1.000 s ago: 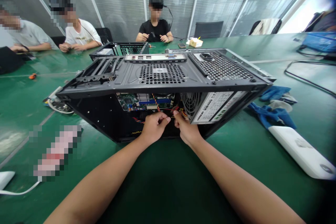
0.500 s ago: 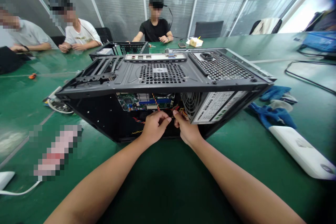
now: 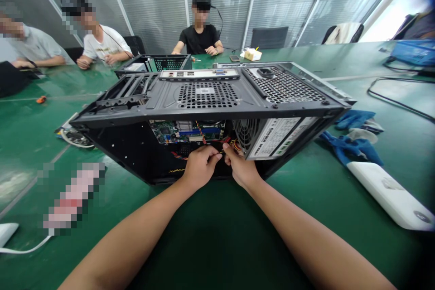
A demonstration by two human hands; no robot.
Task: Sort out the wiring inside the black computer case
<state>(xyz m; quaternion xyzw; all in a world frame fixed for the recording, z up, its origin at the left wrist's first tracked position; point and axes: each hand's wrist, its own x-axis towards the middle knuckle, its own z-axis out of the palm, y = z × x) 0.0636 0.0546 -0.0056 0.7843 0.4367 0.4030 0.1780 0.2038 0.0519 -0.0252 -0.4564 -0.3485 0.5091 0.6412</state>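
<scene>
An open computer case lies on the green table with its vented rear panel facing up. Through its near opening show a motherboard and a power supply with a fan grille. My left hand reaches inside, thumb and fingers pinched. Close beside it, my right hand pinches at the cables coming from the power supply. A thin cable seems to run between both sets of fingertips. Its end is too small to make out.
Blue gloves and a white power bank lie at the right. At the left are a pixelated pink object with a white cable and a bundle of cables. Another case frame stands behind. Several people sit across the table.
Both hands stay pinched in nearly the same place inside the case, with only tiny finger shifts. The whole view has moved very slightly.
</scene>
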